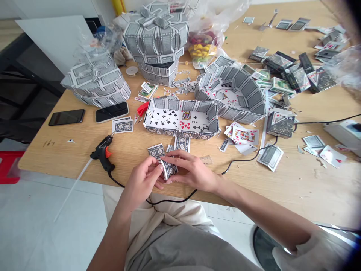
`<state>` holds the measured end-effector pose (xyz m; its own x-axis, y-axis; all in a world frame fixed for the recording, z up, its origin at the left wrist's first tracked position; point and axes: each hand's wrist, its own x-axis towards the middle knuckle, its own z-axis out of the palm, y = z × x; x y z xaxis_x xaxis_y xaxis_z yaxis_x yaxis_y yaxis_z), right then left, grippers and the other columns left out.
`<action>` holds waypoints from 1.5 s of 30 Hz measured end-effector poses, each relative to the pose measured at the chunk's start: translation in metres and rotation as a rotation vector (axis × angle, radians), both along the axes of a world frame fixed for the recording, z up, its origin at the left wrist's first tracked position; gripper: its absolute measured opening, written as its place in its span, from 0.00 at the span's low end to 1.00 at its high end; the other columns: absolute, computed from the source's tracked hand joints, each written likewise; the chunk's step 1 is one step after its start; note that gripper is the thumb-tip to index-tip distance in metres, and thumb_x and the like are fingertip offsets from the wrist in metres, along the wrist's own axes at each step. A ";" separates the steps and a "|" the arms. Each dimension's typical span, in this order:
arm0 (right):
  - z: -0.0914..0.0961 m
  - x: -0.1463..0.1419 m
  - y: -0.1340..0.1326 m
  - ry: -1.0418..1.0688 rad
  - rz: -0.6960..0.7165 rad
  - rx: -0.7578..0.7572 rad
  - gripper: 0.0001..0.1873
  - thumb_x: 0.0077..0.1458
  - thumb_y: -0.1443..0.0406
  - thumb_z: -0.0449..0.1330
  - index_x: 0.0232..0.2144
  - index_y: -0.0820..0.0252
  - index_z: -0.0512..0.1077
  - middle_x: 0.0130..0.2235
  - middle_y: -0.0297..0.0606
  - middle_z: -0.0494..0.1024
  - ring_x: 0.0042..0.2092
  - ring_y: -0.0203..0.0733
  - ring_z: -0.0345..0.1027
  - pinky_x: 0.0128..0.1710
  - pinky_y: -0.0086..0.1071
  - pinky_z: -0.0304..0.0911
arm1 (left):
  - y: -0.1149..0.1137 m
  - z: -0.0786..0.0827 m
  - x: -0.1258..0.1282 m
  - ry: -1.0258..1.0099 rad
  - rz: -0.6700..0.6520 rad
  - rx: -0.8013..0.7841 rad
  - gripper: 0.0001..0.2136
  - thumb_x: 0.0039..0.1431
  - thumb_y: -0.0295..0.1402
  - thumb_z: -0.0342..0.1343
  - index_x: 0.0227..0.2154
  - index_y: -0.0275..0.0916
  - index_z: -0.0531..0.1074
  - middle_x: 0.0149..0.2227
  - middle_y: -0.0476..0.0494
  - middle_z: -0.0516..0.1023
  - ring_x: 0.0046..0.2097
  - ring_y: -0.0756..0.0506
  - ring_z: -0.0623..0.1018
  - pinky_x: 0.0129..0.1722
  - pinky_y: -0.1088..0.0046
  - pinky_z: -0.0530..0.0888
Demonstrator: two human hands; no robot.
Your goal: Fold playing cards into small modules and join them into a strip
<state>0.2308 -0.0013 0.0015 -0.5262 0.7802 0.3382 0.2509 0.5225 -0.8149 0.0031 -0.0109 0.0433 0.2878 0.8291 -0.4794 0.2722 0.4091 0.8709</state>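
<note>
My left hand and my right hand meet at the near edge of the wooden table, both pinched on a small folded playing card with a grey patterned back. More folded cards lie flat just beyond my fingers. Behind them stands an open rectangular box made of cards, its floor showing card faces. A black hot glue gun with an orange trigger rests on the table left of my left hand, its cable running under my wrists.
Two dark phones lie at the left. A tall round card box and a tiered card piece stand at the back. A curved card wall, card packs and loose cards cover the right. A white device sits far right.
</note>
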 end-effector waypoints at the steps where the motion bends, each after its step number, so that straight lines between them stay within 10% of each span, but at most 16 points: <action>1: 0.000 0.000 0.000 0.000 -0.003 0.002 0.34 0.63 0.56 0.70 0.67 0.58 0.72 0.60 0.52 0.76 0.60 0.53 0.76 0.60 0.47 0.75 | -0.002 -0.001 0.001 0.007 -0.003 0.007 0.18 0.69 0.52 0.58 0.43 0.41 0.70 0.32 0.46 0.84 0.32 0.42 0.86 0.30 0.66 0.86; 16: 0.004 -0.003 -0.004 -0.034 -0.035 0.002 0.35 0.64 0.54 0.70 0.67 0.63 0.71 0.61 0.57 0.76 0.61 0.57 0.75 0.60 0.50 0.75 | -0.015 -0.012 0.011 0.095 0.044 0.085 0.19 0.72 0.55 0.51 0.45 0.44 0.65 0.24 0.55 0.75 0.20 0.49 0.77 0.16 0.78 0.75; 26: 0.005 -0.002 -0.004 -0.002 -0.071 -0.039 0.35 0.62 0.57 0.71 0.67 0.59 0.70 0.63 0.56 0.75 0.62 0.58 0.75 0.61 0.52 0.75 | -0.011 -0.001 0.007 -0.162 -0.006 -0.004 0.18 0.70 0.47 0.61 0.51 0.41 0.68 0.32 0.51 0.79 0.28 0.50 0.79 0.30 0.74 0.80; 45: 0.001 0.001 0.003 -0.047 0.053 0.007 0.33 0.65 0.57 0.69 0.68 0.56 0.70 0.63 0.53 0.75 0.62 0.54 0.75 0.62 0.48 0.74 | -0.004 0.003 0.000 -0.018 -0.022 -0.091 0.18 0.65 0.50 0.62 0.38 0.39 0.71 0.32 0.44 0.84 0.30 0.46 0.84 0.29 0.74 0.79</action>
<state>0.2315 0.0021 0.0025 -0.5823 0.7482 0.3181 0.2600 0.5421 -0.7991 0.0034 -0.0153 0.0463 0.3152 0.7757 -0.5468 0.2665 0.4806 0.8354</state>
